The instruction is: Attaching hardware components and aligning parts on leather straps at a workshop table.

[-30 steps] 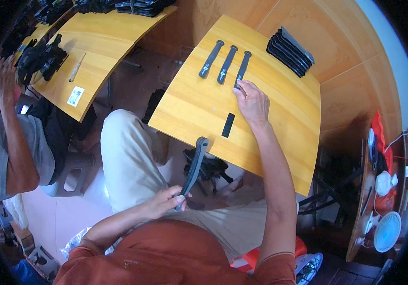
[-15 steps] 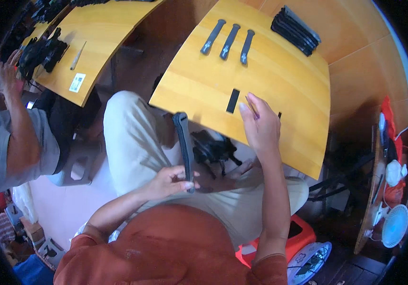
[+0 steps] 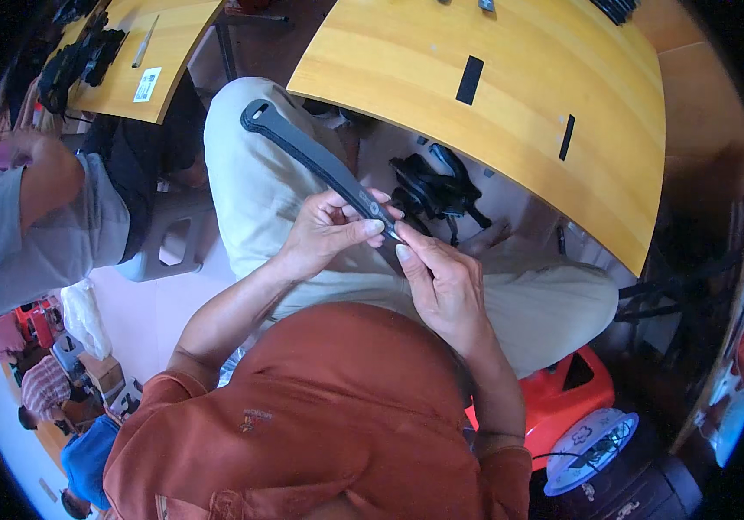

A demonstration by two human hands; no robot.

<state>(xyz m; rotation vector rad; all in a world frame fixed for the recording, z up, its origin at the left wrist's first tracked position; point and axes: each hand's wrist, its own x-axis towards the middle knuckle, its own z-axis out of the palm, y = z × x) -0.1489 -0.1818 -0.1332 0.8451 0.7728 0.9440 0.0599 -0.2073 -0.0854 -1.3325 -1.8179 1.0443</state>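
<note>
A long dark grey strap (image 3: 302,154) with a slotted, rounded far end lies slantwise over my lap. My left hand (image 3: 324,230) is closed on it, thumb on top, close to its near end. A small pale mark shows on the strap beside the thumb. At that same end my right hand (image 3: 445,282) has its thumb and fingers pinched together, touching or nearly touching the strap. What sits between those fingertips is mostly hidden.
Two short black strips, one nearer (image 3: 470,81) and one farther right (image 3: 568,137), lie on the yellow table (image 3: 389,52). A black bundle (image 3: 441,186) is below it. A person (image 3: 42,217) sits left; a red stool (image 3: 562,394) and a basin (image 3: 593,451) stand right.
My right hand has come down from over the table to the strap's near end. The strap has tilted from nearly upright to slanting. The view has shifted, with the table higher.
</note>
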